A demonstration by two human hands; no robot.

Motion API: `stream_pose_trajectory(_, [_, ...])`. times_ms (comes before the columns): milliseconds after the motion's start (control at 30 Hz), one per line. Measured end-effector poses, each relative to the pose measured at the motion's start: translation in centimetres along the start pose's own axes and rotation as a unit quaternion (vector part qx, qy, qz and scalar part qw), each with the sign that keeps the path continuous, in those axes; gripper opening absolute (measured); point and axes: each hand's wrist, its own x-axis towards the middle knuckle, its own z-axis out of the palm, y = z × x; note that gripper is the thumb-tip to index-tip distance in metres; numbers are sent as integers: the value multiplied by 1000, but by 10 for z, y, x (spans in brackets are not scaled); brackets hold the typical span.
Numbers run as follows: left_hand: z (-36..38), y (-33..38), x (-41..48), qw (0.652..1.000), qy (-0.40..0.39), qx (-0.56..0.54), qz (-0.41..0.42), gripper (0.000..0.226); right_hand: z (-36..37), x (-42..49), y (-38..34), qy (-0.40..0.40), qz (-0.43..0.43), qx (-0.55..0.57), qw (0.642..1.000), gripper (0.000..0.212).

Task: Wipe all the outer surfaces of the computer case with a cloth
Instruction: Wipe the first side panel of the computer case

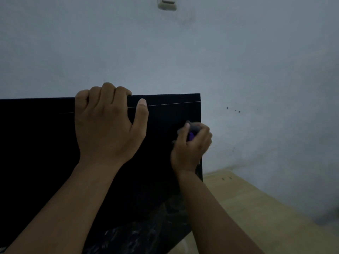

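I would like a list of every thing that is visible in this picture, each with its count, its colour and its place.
computer case: one, black, left and centre, in front of the wall
cloth: one, grey with a purple part, bunched at the case's right edge
wooden surface: one, light brown, lower right
wall: one, pale blue-grey, behind everything
light switch: one, off-white, on the wall at the top
dark spots: a few, small, on the wall to the right of the case
left hand: one, grips the case's top edge
right hand: one, holds the cloth against the case
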Motion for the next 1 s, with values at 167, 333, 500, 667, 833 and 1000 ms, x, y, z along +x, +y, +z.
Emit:
stream_pose_trajectory(167, [0, 0, 1, 1000, 8, 2, 4, 50, -19, -28, 30, 56, 162, -39, 984, 9])
stream_pose_trajectory(333, [2, -1, 1, 1000, 13, 12, 5, 50, -36, -57, 58, 106, 313, -64, 942, 12])
stream_pose_trajectory(500, [5, -2, 0, 999, 27, 27, 8, 49, -48, -85, 89, 135, 375, -59, 915, 20])
stream_pose_trajectory(667, [7, -1, 1, 998, 43, 43, 11, 48, -45, -87, 76, 116, 294, 4, 949, 27])
stream_pose_trajectory(833, [8, -1, -1, 998, 38, 48, 10, 48, -41, -70, 57, -1, 89, 75, 993, 31])
stream_pose_trajectory(1000, [10, -2, -1, 998, 38, 36, 18, 47, -45, -64, 71, -2, 128, 35, 991, 37])
